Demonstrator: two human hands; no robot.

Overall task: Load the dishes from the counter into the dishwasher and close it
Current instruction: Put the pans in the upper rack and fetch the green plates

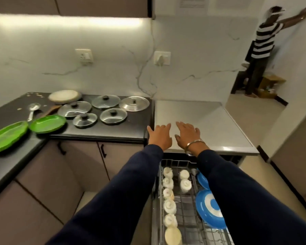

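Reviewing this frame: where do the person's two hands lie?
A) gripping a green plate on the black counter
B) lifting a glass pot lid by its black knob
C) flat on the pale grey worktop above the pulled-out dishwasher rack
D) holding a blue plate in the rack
C: the left hand and right hand lie with straight fingers on the pale grey worktop, above the wire dishwasher rack, holding nothing.

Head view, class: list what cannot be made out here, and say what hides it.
- Dishwasher rack: right side hidden by the right sleeve; front cut off by the bottom edge.
- Blue plates: partly covered by that sleeve.
- Green plates: the outer one cut by the left edge.
- Wall papers: cut off at the top, text unreadable.
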